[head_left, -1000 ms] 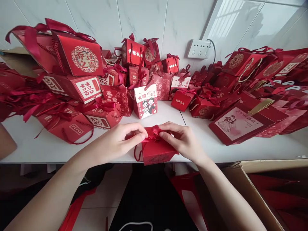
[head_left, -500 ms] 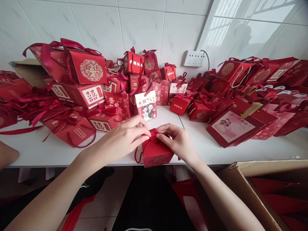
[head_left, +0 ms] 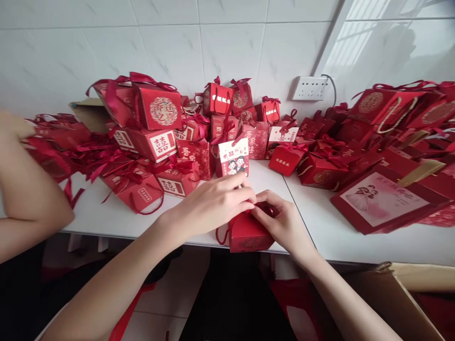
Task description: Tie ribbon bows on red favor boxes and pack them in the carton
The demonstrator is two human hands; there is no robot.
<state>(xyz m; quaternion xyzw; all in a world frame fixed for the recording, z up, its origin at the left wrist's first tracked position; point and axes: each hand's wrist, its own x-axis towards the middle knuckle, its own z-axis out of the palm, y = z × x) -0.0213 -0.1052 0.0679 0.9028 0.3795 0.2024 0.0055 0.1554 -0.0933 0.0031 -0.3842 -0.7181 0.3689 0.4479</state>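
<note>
A small red gift box (head_left: 250, 235) with a dark round pattern on its front stands at the table's front edge. A twisted red cord handle (head_left: 222, 237) loops out on its left side. My left hand (head_left: 227, 201) reaches over the box top, its fingers pinched on the red ribbon (head_left: 266, 208). From the other side my right hand (head_left: 280, 219) grips the same ribbon with thumb and forefinger. Both sets of fingertips nearly meet and cover most of the ribbon. Just behind stands a white-and-red box (head_left: 233, 156) with a cartoon couple on it.
Red gift boxes (head_left: 156, 109) with ribbons are piled along the wall. A larger red bag (head_left: 380, 194) with a couple's picture lies at right. Another person's arm (head_left: 31, 189) rests over the left table end. An open carton (head_left: 394, 289) stands below right. A socket panel (head_left: 310, 88) is on the wall.
My view has shifted left, so the scene sits further right. The other person's arm has come further into view at left. Both my hands stay at the ribbon, their fingertips closer together.
</note>
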